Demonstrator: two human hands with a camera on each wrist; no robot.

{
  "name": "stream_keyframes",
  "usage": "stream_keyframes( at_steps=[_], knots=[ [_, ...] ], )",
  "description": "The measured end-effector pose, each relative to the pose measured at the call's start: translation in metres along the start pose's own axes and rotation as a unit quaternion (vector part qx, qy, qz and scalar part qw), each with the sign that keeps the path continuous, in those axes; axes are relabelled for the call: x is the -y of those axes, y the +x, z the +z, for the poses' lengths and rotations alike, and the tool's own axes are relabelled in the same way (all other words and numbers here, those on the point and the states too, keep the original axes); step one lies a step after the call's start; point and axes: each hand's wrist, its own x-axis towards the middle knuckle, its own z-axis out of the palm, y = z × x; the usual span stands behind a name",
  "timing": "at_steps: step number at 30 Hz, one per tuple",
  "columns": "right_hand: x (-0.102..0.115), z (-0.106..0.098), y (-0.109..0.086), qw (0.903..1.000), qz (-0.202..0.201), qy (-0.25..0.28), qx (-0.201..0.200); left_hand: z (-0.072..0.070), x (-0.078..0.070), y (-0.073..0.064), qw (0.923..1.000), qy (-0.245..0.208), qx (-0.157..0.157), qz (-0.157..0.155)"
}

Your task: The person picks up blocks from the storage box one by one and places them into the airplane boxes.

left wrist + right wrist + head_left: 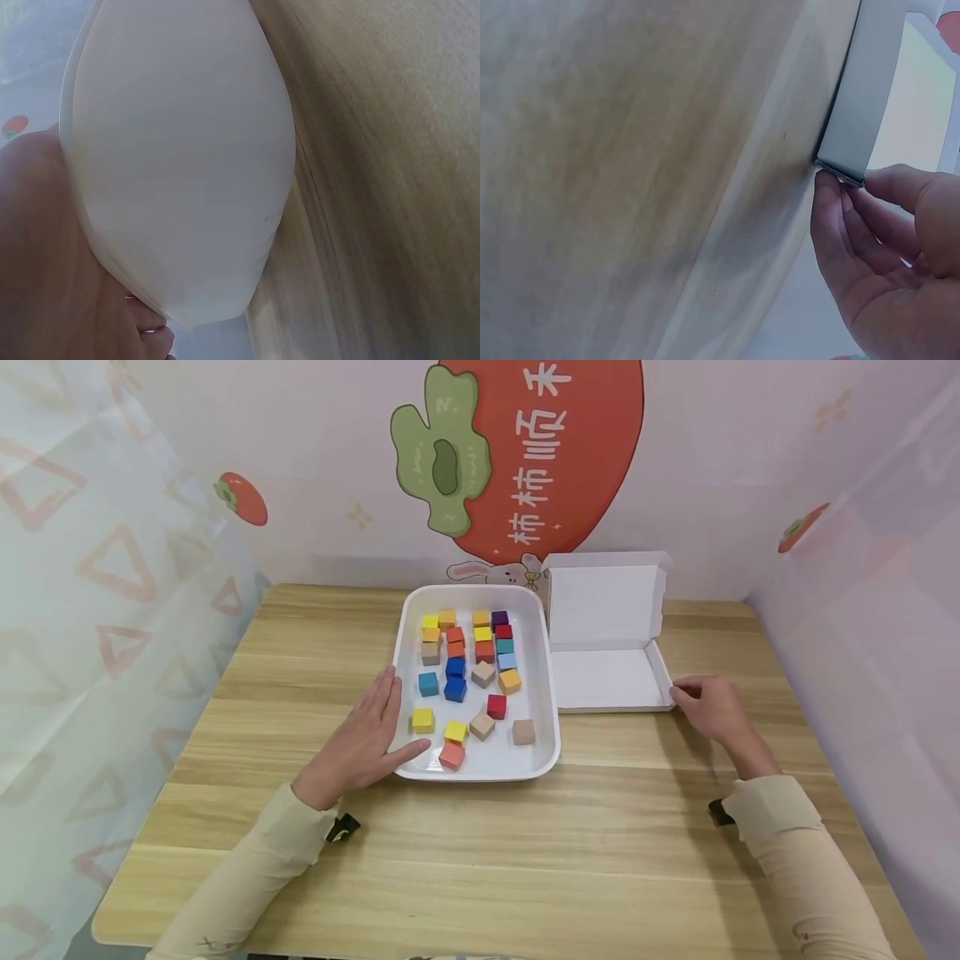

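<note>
Standing open just R of the white tray (528, 695), the white box (596, 681) is pinched at its near R corner by R hand (711, 708); tray's L rim is touched by L hand (358, 737), fingers straight, nothing gripped. Only opening is done, prob.; blocks (455, 690) are all seen in tray, none boxed yet.

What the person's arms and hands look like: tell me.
The left hand and right hand are bare. The left sleeve and right sleeve are beige and cuffed, the left with dark marks. A black piece shows at each cuff, the left one marked yellow.
</note>
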Motion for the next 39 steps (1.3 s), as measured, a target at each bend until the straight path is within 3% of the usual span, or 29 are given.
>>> stream_keyframes(
  at_steps=[10, 17, 22, 27, 33, 35, 39],
  knots=[
    [0.003, 0.001, -0.004, 0.9997, 0.011, 0.002, -0.023, 0.001, 0.000, -0.001, 1.0000, -0.001, -0.001, -0.005],
    [0.006, 0.000, -0.008, 0.9978, 0.008, -0.016, -0.064, 0.001, 0.000, 0.000, 1.0000, -0.001, -0.007, -0.003],
    [0.023, -0.010, -0.008, 0.9979, -0.009, -0.014, -0.062, 0.000, 0.001, 0.001, 1.0000, 0.003, -0.001, -0.007],
    [0.064, -0.025, -0.005, 0.9941, -0.102, -0.033, -0.016, -0.001, 0.001, 0.000, 0.9999, 0.002, 0.005, -0.010],
    [0.118, -0.014, -0.002, 0.9715, -0.226, -0.052, 0.048, 0.001, 0.001, 0.001, 1.0000, 0.005, 0.001, -0.005],
    [0.134, -0.005, -0.001, 0.9647, -0.247, -0.054, 0.075, 0.002, 0.001, 0.001, 1.0000, 0.005, 0.000, -0.004],
    [0.161, 0.013, 0.002, 0.9591, -0.239, -0.051, 0.143, 0.002, 0.001, 0.002, 1.0000, 0.007, 0.000, -0.005]
  ],
)
